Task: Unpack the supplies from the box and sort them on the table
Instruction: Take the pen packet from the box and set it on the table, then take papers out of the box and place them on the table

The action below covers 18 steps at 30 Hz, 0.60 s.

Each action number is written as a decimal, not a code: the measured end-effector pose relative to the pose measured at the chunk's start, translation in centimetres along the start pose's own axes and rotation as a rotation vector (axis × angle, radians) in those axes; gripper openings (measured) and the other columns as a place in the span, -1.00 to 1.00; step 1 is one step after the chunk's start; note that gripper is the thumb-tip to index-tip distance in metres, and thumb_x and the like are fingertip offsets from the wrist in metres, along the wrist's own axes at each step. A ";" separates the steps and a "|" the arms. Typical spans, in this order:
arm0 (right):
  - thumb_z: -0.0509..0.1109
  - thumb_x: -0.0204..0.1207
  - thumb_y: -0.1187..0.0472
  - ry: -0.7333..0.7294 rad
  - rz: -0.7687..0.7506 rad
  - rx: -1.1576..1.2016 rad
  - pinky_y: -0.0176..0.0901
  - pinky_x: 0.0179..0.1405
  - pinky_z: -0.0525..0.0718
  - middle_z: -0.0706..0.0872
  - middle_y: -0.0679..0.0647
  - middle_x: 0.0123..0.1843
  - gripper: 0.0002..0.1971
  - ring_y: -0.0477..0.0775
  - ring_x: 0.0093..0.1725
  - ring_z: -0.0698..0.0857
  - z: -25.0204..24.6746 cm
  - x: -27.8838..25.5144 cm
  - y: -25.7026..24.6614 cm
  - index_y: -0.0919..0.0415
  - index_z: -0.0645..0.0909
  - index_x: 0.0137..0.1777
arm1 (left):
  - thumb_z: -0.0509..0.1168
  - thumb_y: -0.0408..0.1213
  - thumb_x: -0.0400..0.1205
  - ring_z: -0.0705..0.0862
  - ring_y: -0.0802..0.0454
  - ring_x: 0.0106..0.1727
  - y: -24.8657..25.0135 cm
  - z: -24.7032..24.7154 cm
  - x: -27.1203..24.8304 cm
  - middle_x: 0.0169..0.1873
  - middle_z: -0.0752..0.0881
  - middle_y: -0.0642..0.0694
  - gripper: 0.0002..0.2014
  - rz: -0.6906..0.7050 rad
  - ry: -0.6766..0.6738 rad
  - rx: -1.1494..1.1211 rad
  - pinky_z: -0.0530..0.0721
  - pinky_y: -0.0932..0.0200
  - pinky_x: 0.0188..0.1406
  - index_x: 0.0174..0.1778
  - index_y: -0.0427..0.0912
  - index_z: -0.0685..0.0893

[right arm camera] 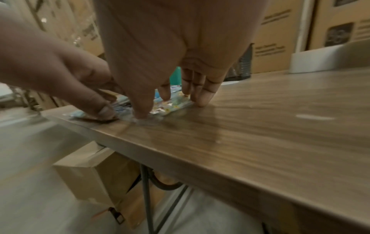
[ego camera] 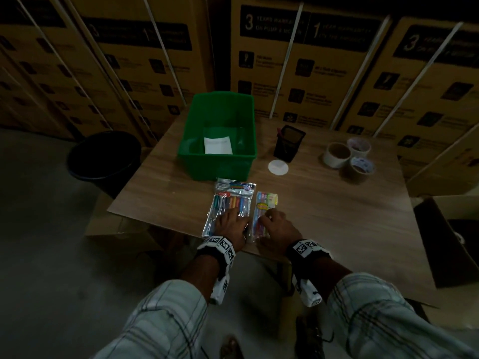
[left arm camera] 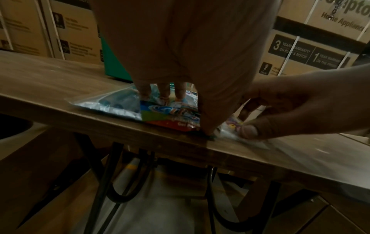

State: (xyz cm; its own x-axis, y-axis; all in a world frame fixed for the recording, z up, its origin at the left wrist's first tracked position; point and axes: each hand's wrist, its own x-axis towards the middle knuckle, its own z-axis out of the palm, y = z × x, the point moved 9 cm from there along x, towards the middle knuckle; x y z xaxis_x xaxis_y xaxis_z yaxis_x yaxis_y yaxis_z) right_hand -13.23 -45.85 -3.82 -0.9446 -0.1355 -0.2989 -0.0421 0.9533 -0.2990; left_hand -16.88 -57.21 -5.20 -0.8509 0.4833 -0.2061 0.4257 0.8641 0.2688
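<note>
Two clear packs of coloured pens lie side by side at the table's near edge. My left hand point(ego camera: 230, 221) presses on the wider pack point(ego camera: 228, 200), its fingertips point(left arm camera: 164, 96) and thumb down on the plastic point(left arm camera: 160, 114). My right hand point(ego camera: 277, 224) rests on the narrow pack point(ego camera: 265, 203), with straight fingers point(right arm camera: 200, 95) touching the pack point(right arm camera: 170, 106) and the wood beside it. Neither hand curls round a pack. Behind them stands the green bin point(ego camera: 197, 151), holding a white sheet of paper point(ego camera: 217, 145).
A black mesh pen holder point(ego camera: 289, 142), a white round lid point(ego camera: 278, 167) and three tape rolls point(ego camera: 348, 158) sit on the wooden table point(ego camera: 337, 216). A black floor bin point(ego camera: 103, 156) stands left, an open cardboard box point(ego camera: 453, 229) right. Stacked cartons wall the back.
</note>
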 end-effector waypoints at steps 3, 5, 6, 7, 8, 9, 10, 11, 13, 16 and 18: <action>0.44 0.40 -0.06 -0.002 -0.023 -0.003 0.14 0.28 0.55 0.35 0.21 0.44 -0.41 0.29 0.40 0.35 0.6 0.5 -0.6 0.13 0.42 0.38 | 0.28 -0.17 0.56 0.23 -0.20 0.59 -0.5 -0.3 0.2 0.55 0.26 -0.13 -0.54 0.000 0.005 0.013 0.20 -0.12 0.57 0.41 0.11 0.49; 0.45 0.40 -0.04 0.015 -0.040 -0.021 0.09 0.27 0.53 0.36 0.21 0.43 -0.43 0.27 0.40 0.35 0.5 0.8 -1.0 0.15 0.44 0.37 | 0.27 -0.14 0.56 0.29 -0.21 0.56 -0.6 -0.8 0.4 0.53 0.31 -0.13 -0.57 0.007 0.010 0.017 0.27 -0.12 0.55 0.38 0.10 0.52; 0.46 0.40 -0.02 0.022 -0.041 -0.028 0.08 0.28 0.52 0.37 0.22 0.43 -0.44 0.27 0.41 0.35 0.4 0.9 -1.0 0.15 0.45 0.36 | 0.26 -0.12 0.55 0.32 -0.22 0.54 -0.6 -0.9 0.4 0.51 0.33 -0.13 -0.59 0.009 0.004 0.015 0.31 -0.13 0.54 0.36 0.09 0.53; 0.46 0.41 -0.01 0.028 -0.043 -0.023 0.08 0.28 0.51 0.38 0.22 0.43 -0.45 0.28 0.41 0.35 0.4 0.9 -1.0 0.16 0.46 0.36 | 0.25 -0.09 0.55 0.34 -0.23 0.51 -0.6 -1.0 0.4 0.49 0.36 -0.13 -0.60 0.002 -0.008 0.006 0.34 -0.16 0.51 0.34 0.08 0.55; 0.45 0.42 0.00 0.036 -0.044 -0.009 0.08 0.27 0.52 0.40 0.23 0.42 -0.47 0.28 0.40 0.36 0.3 0.8 -1.0 0.16 0.47 0.35 | 0.21 -0.07 0.55 0.37 -0.24 0.49 -0.4 -1.1 0.4 0.47 0.40 -0.14 -0.61 -0.006 -0.012 -0.011 0.37 -0.18 0.49 0.32 0.07 0.57; 0.44 0.43 -0.01 0.050 -0.035 0.008 0.08 0.24 0.55 0.42 0.23 0.40 -0.49 0.28 0.39 0.38 0.1 0.6 -0.8 0.16 0.49 0.33 | 0.17 -0.03 0.54 0.41 -0.24 0.46 -0.2 -1.4 0.3 0.44 0.44 -0.14 -0.60 -0.015 -0.006 -0.035 0.41 -0.18 0.47 0.30 0.05 0.59; 0.43 0.43 -0.03 0.074 -0.024 0.017 0.09 0.19 0.57 0.45 0.24 0.36 -0.51 0.29 0.36 0.42 -0.2 0.3 -0.5 0.17 0.50 0.31 | 0.15 -0.01 0.53 0.45 -0.25 0.43 0.2 -1.8 0.3 0.40 0.48 -0.15 -0.59 -0.018 0.006 -0.060 0.44 -0.16 0.44 0.29 0.03 0.60; 0.43 0.44 -0.02 0.102 -0.016 0.017 0.10 0.13 0.59 0.49 0.25 0.31 -0.53 0.30 0.31 0.46 -0.8 0.0 -0.2 0.18 0.53 0.28 | 0.15 -0.03 0.55 0.48 -0.25 0.39 0.8 -2.3 0.4 0.37 0.52 -0.16 -0.59 -0.013 0.022 -0.083 0.47 -0.12 0.41 0.30 0.00 0.60; 0.40 0.46 0.04 0.140 0.003 0.016 0.10 0.03 0.59 0.55 0.29 0.19 -0.62 0.35 0.19 0.54 -2.1 -0.9 1.0 0.24 0.56 0.18 | 0.18 -0.18 0.61 0.54 -0.23 0.35 2.5 -2.9 0.8 0.31 0.59 -0.18 -0.64 0.030 0.030 -0.121 0.51 -0.06 0.36 0.33 -0.07 0.60; 0.30 0.54 0.06 0.153 0.058 -0.038 0.07 -0.08 0.57 0.59 0.29 0.12 -0.71 0.34 0.08 0.60 -4.5 -3.1 4.3 0.25 0.55 0.14 | 0.16 -0.33 0.64 0.59 -0.22 0.34 6.3 -3.3 2.4 0.29 0.65 -0.20 -0.66 0.108 0.008 -0.217 0.55 -0.06 0.33 0.32 -0.12 0.62; 0.27 0.58 0.06 0.157 0.083 -0.068 0.04 -0.19 0.54 0.62 0.32 0.05 -0.72 0.37 -0.02 0.64 -5.8 -4.9 6.9 0.28 0.56 0.07 | 0.16 -0.32 0.65 0.60 -0.21 0.33 9.7 -2.8 3.1 0.30 0.65 -0.21 -0.67 0.146 -0.017 -0.280 0.56 -0.02 0.33 0.32 -0.15 0.62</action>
State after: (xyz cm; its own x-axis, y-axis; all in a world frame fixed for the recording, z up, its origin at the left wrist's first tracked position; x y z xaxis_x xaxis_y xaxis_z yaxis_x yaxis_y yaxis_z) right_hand -10.76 -37.05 0.85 -0.9847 -0.0164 -0.1734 0.0216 0.9763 -0.2155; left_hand -16.26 -47.67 -0.62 -0.7808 0.6036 -0.1614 0.4395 0.7142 0.5447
